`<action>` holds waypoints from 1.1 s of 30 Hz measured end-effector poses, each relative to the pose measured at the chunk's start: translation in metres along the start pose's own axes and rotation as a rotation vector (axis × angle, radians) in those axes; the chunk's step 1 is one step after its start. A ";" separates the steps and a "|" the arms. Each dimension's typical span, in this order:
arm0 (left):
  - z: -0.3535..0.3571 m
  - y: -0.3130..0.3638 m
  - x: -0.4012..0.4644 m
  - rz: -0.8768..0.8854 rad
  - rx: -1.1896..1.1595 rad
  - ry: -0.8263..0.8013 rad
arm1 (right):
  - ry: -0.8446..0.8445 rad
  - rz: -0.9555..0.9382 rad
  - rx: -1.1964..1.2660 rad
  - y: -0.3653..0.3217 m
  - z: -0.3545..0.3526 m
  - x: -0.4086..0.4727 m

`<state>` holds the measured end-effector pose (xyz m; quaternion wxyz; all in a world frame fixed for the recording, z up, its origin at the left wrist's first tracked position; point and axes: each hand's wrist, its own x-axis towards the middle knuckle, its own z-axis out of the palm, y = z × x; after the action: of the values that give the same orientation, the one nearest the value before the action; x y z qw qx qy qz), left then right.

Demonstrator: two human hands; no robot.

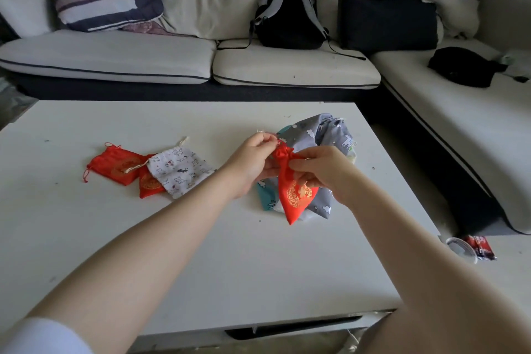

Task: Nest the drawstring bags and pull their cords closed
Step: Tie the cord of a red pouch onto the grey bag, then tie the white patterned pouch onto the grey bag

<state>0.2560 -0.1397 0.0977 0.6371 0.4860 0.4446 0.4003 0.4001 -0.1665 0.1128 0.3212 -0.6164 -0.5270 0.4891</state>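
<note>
Centre frame: left hand (253,162) pinches cord, right hand (321,172) grips neck of red drawstring bag (296,195), mouth cinched, above grey printed bag (327,135) on surface (201,253). Left: two red bags (117,165), white printed bag (179,171) apparently still loose, unnested.

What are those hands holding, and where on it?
A red drawstring bag: the left hand pinches near its gathered neck, the right hand grips its upper side.
</note>
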 end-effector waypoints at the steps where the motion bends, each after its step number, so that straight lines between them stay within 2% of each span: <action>1: 0.002 -0.002 0.005 -0.007 -0.030 0.019 | 0.048 -0.017 -0.035 0.002 -0.001 0.005; 4: 0.007 -0.016 0.021 -0.019 0.032 0.120 | 0.224 -0.027 -0.151 0.019 0.000 0.031; 8: -0.028 -0.039 0.043 -0.096 0.310 0.317 | 0.396 0.064 -0.193 0.046 0.004 0.069; 10: -0.054 -0.052 0.053 -0.160 0.450 0.390 | 0.372 0.149 -0.193 0.055 0.013 0.085; 13: -0.086 -0.064 0.062 -0.208 0.545 0.520 | 0.195 0.144 -0.133 0.068 0.032 0.100; 16: -0.117 -0.078 0.066 -0.297 0.650 0.623 | 0.091 0.170 -0.267 0.079 0.046 0.118; 18: -0.144 -0.095 0.071 -0.356 0.682 0.696 | 0.095 0.177 -0.435 0.079 0.049 0.128; 20: -0.192 -0.142 0.095 -0.398 0.628 0.765 | 0.138 0.108 -0.675 0.073 0.051 0.137; 22: -0.201 -0.138 0.091 -0.442 0.606 0.785 | 0.192 0.019 -0.775 0.060 0.056 0.142; 24: -0.187 -0.106 0.072 -0.487 0.607 0.774 | 0.210 -0.059 -0.708 0.045 0.073 0.147; 27: -0.199 -0.106 0.078 -0.489 0.621 0.823 | 0.117 -0.128 -0.584 0.022 0.109 0.152; 33: -0.214 -0.103 0.088 -0.530 0.648 0.700 | -0.059 -0.040 -0.448 0.017 0.150 0.156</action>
<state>0.0845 -0.0220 -0.0468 0.3475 0.3663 0.8381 0.2065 0.2594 -0.0384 0.0088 0.1704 -0.6470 -0.6439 0.3712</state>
